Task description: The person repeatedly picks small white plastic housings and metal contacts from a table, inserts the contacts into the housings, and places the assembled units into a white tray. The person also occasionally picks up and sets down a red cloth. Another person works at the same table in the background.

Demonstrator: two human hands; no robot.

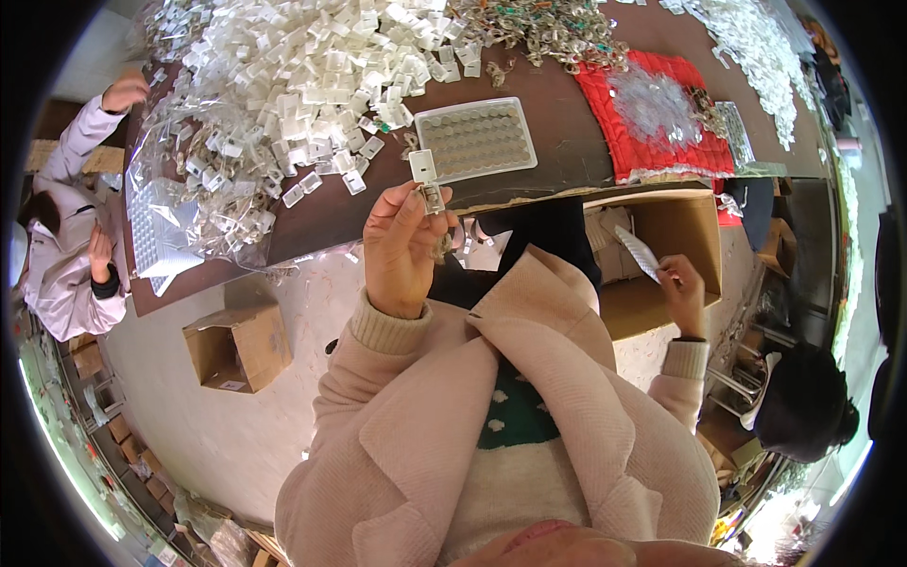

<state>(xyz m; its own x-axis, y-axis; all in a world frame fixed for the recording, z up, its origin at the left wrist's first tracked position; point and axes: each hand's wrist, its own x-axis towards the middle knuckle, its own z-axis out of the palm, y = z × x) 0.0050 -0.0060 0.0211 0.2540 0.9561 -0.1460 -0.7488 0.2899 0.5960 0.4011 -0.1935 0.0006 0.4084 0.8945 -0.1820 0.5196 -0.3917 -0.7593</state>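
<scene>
My left hand (pixel 402 248) is raised in front of the table edge, its fingers closed on a small clear-white plastic case (pixel 422 168). The case's lid stands up, and something small and metallic shows in its lower half. Further right, over an open cardboard box (pixel 661 248), my right hand (pixel 684 283) pinches a thin pale sheet or tray (pixel 637 252) by one end. Just beyond the left hand, a shallow clear tray (pixel 526 128) with rows of round discs lies on the table.
A big heap of white plastic cases (pixel 312 85) covers the table's left part. Tangled small pieces with cords (pixel 539 28) lie behind the tray. A red cloth (pixel 605 123) bears clear plastic. Another cardboard box (pixel 260 340) stands on the floor. A co-worker's sleeve (pixel 80 142) is at left.
</scene>
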